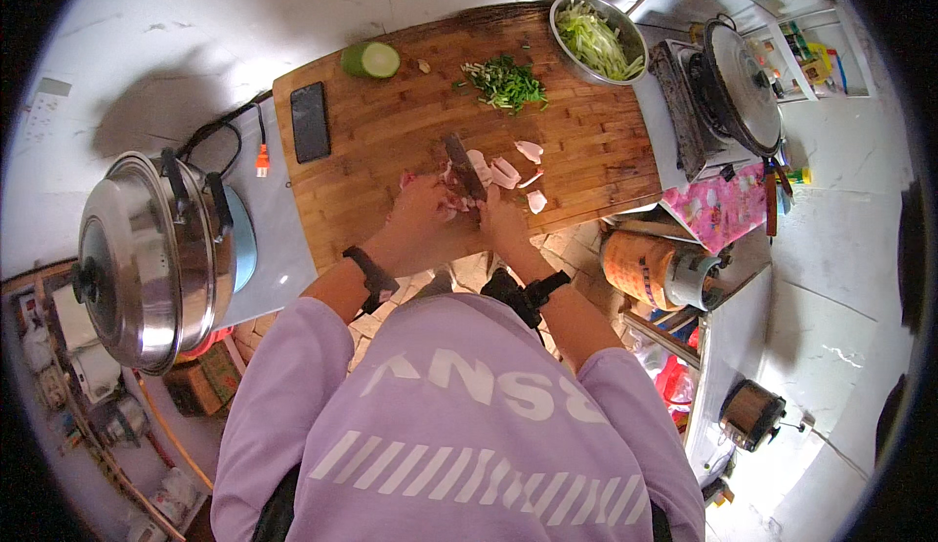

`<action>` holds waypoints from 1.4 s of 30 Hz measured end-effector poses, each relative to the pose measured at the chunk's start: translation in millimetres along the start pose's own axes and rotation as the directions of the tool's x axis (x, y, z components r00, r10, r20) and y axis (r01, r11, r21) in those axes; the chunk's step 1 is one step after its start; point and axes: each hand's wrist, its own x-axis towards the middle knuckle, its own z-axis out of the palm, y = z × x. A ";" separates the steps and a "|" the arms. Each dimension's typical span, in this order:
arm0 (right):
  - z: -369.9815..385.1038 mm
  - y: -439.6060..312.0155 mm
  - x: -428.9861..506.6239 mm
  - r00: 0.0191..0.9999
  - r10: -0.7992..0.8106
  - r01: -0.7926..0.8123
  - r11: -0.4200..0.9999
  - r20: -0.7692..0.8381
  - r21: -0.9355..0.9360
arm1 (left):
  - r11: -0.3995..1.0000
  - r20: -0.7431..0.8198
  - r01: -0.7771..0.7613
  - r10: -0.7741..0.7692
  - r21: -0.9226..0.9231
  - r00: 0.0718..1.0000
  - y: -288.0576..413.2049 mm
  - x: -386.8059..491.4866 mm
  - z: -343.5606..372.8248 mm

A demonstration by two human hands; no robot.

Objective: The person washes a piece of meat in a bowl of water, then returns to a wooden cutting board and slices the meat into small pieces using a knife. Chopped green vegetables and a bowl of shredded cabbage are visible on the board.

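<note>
On a large wooden cutting board (pixel 381 117), my right hand (pixel 504 221) grips a cleaver (pixel 463 164) whose dark blade points away from me. My left hand (pixel 419 208) presses on a piece of raw meat (pixel 456 197) just left of the blade; its fingers partly cover the meat. Several pale slices of meat (pixel 506 173) lie to the right of the cleaver. Farther back is a heap of chopped green onion (pixel 509 84). A cut green vegetable (pixel 371 60), perhaps a gourd or radish, rests near the far edge with a small garlic-like piece (pixel 423 65) beside it.
A smartphone (pixel 311 123) lies on the board's left. A steel bowl (pixel 636 37) of shredded green vegetable stands at the back right, near a lidded wok (pixel 744 87) on a gas stove. A big steel steamer pot (pixel 139 263) is at left. Below right sits an orange gas cylinder (pixel 637 267).
</note>
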 end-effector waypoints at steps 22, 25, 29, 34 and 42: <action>-43.4 1.0 -14.8 0.996 0.057 -0.041 0.974 -0.068 0.224 | 0.980 -0.092 0.043 -0.026 0.192 0.995 -34.2 -4.3 -32.6; -48.5 0.0 -18.1 0.996 0.066 -0.049 0.970 -0.063 0.238 | 0.996 -0.119 0.002 0.008 0.084 0.993 -36.5 -9.0 -40.5; -57.4 -2.5 -24.6 0.995 0.076 -0.057 0.961 -0.059 0.271 | 0.988 -0.016 -0.004 0.006 0.152 1.000 -27.6 -16.4 -39.2; -69.0 5.2 -27.8 0.995 0.083 -0.063 0.951 -0.054 0.302 | 0.996 -0.088 -0.041 0.048 0.075 0.995 -17.9 -8.9 -39.4; -86.4 31.6 -12.2 0.978 0.186 -0.120 0.868 -0.091 0.481 | 0.866 0.135 0.153 -0.101 -0.476 0.986 49.9 35.6 0.1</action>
